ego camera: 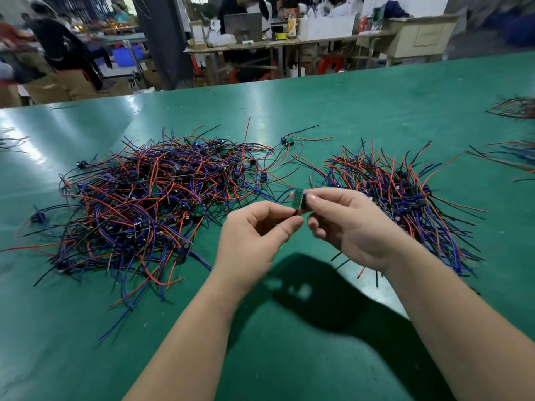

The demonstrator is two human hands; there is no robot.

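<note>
Green tabletop in a workshop, head view; the benches and people behind it are blurred. Loose wire bundles at the right edge are cut off by the frame. Fingertips cover part of the small circuit board, and its leads are hard to follow against the piles behind. The board is raised above the tabletop between both hands. The left hand pinches its lower end between thumb and forefinger. The right hand pinches its upper right edge, with the other fingers curled. The board is a small green rectangle, roughly upright, with a dark part on its right side. Beyond it to the left lies a large tangled pile of red, blue and black wires. A smaller pile lies to the right, partly hidden by the right hand.
</note>
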